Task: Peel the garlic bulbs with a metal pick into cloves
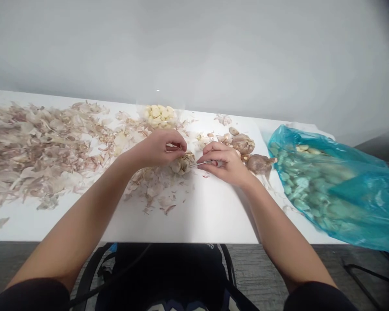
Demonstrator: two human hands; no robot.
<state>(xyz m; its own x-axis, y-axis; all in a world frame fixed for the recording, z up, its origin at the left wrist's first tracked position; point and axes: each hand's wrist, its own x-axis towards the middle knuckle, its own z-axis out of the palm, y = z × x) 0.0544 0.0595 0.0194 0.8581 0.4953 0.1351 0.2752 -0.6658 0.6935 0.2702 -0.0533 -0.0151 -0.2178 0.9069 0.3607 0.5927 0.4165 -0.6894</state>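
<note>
The person's 2 hands work close together: the left hand (157,149) clasps a garlic bulb (183,164), while the right hand (225,164) pinches a slim metal tool (202,163) against it. Peeled cloves (158,115) sit at 12 o'clock, papery skins (42,151) at 9 o'clock, and a blue plastic bag (330,190) at 3 o'clock on the white table (214,224).

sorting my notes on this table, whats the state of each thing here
garlic bulb: partly peeled, cloves showing
left hand: closed around the bulb
right hand: pinching a thin metal pick, tip at the bulb
peeled cloves: bare, heaped
whole garlic bulbs: skins on
papery skins: loose, scattered
blue plastic bag: open, filled
</note>
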